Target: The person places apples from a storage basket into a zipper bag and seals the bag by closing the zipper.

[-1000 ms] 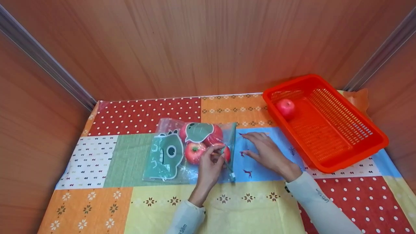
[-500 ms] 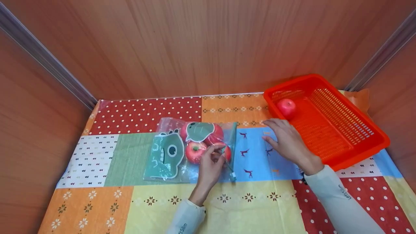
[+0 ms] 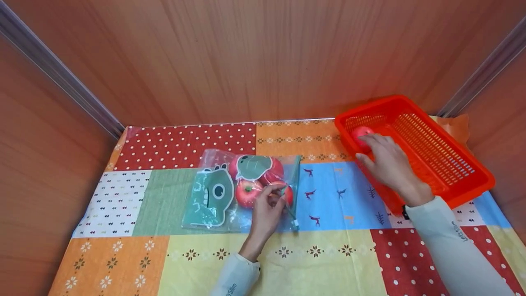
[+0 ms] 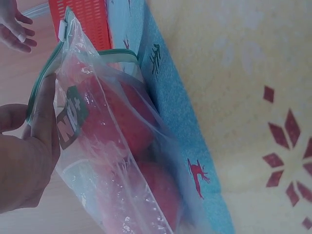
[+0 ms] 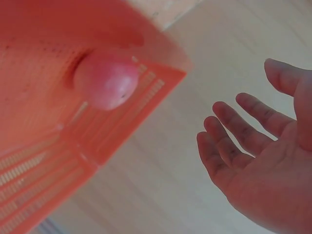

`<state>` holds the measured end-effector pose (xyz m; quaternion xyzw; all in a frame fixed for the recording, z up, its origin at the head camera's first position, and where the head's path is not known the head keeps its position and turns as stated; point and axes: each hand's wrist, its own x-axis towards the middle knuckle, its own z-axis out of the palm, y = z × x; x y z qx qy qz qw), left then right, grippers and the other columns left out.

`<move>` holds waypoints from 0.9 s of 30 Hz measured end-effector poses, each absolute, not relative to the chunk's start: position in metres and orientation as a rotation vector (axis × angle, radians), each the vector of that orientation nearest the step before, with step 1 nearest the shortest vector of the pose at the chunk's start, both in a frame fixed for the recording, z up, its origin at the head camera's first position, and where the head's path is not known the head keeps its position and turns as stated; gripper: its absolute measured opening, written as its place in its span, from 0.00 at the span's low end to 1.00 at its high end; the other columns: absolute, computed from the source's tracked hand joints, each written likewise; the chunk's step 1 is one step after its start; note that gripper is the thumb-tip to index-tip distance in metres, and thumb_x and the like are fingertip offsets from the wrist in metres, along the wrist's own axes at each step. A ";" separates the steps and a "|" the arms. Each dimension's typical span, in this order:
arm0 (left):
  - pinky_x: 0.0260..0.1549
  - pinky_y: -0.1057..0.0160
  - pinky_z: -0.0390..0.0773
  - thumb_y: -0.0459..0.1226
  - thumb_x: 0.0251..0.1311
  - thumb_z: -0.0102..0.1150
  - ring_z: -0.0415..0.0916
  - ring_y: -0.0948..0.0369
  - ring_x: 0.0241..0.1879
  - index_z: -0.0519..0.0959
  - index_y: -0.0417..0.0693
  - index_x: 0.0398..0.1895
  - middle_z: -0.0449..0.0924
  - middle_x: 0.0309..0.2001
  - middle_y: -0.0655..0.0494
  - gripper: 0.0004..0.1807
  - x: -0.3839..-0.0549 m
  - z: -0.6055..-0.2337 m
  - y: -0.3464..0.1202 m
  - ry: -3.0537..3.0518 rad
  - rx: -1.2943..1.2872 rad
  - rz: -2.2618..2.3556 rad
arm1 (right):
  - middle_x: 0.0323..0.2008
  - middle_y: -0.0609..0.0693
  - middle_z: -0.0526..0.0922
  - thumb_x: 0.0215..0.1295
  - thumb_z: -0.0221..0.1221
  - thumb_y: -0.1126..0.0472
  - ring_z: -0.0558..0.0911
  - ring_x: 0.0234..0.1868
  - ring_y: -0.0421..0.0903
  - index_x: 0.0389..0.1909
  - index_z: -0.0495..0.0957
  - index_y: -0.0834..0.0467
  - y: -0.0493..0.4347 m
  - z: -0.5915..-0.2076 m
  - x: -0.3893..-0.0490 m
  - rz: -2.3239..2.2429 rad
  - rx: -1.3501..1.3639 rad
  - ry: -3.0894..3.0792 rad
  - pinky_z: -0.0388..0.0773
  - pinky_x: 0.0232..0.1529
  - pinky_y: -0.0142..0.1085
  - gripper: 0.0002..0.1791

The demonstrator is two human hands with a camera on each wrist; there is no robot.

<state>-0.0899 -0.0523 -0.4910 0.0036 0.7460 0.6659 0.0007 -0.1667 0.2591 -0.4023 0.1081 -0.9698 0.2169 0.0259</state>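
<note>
A clear zip bag (image 3: pixel 218 205) with green cartoon prints lies flat, holding several red apples (image 3: pixel 248 192). My left hand (image 3: pixel 266 211) pinches the green-edged mouth of the bag between thumb and fingers; the left wrist view shows this zip edge (image 4: pixel 41 80) standing up and parted from the opposite edge (image 4: pixel 117 52). Over the left side of the red basket (image 3: pixel 472 191), my right hand (image 3: pixel 388 162) reaches with spread, slightly bent fingers. One pink-red apple (image 3: pixel 361 133) sits in the basket's far left corner, partly covered by those fingertips. In the right wrist view the palm (image 5: pixel 263 180) holds nothing.
A patchwork cloth (image 3: pixel 189 144) covers the table. Wood-patterned panels (image 3: pixel 263 61) rise behind and at both sides. The basket stands at the back right, near the right panel, with an orange flap (image 3: pixel 456 127) behind it.
My right hand has moved right and away from the bag's mouth, over the basket rim to the apple. The left hand has kept its grip on the bag.
</note>
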 end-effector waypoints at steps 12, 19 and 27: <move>0.32 0.66 0.86 0.25 0.68 0.63 0.82 0.53 0.31 0.83 0.39 0.56 0.80 0.42 0.46 0.15 -0.090 -0.491 -0.052 2.365 0.050 2.106 | 0.70 0.66 0.71 0.69 0.69 0.59 0.70 0.63 0.67 0.74 0.69 0.64 0.283 -0.398 -0.185 0.665 0.261 -3.036 0.73 0.65 0.68 0.35; 0.32 0.64 0.86 0.25 0.69 0.62 0.81 0.55 0.33 0.82 0.39 0.57 0.79 0.42 0.46 0.15 -0.090 -0.492 -0.052 2.346 0.045 2.101 | 0.71 0.66 0.70 0.70 0.69 0.58 0.70 0.64 0.67 0.74 0.69 0.64 0.294 -0.396 -0.196 0.679 0.259 -3.070 0.70 0.67 0.69 0.36; 0.32 0.65 0.86 0.25 0.69 0.63 0.81 0.54 0.32 0.83 0.39 0.57 0.80 0.42 0.46 0.15 -0.090 -0.492 -0.052 2.347 0.045 2.104 | 0.70 0.67 0.69 0.68 0.70 0.56 0.69 0.63 0.67 0.76 0.67 0.64 0.300 -0.401 -0.210 0.657 0.228 -3.125 0.70 0.66 0.71 0.39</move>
